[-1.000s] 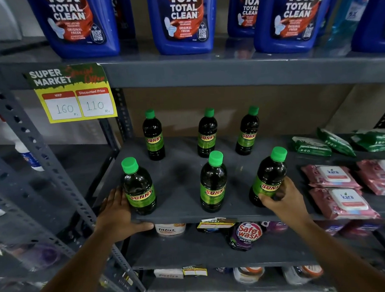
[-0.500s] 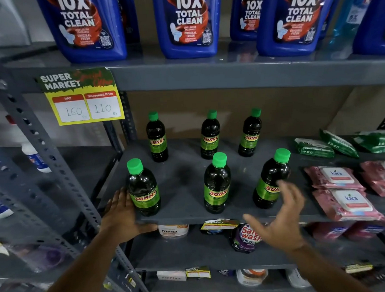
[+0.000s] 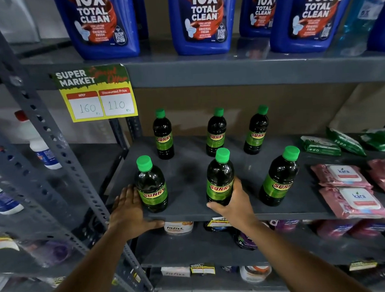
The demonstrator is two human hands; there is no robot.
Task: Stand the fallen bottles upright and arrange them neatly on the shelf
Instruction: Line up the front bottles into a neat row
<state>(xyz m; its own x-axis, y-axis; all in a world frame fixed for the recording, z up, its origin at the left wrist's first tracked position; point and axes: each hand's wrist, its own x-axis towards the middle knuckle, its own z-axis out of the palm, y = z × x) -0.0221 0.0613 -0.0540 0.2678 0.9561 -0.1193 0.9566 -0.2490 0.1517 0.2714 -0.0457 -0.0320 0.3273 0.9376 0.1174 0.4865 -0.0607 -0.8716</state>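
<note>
Grey shelf (image 3: 190,214) | six bottles (image 3: 280,177) upright, caps up, two rows | right hand (image 3: 232,202) wrapped around front-middle bottle (image 3: 219,180), base hidden | left hand (image 3: 129,209) spread flat beside front-left bottle (image 3: 151,185).

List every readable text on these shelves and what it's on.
"10X TOTAL CLEAN", "ORIGINAL FRESH": blue jugs
"SUPER MARKET", "MRP 160", "Discounted Price 110": price tag
"SUNNY": green-capped bottles
"kara": pink packs
"fitfizz": white tub
Green packs, lower tags: unreadable.
</note>
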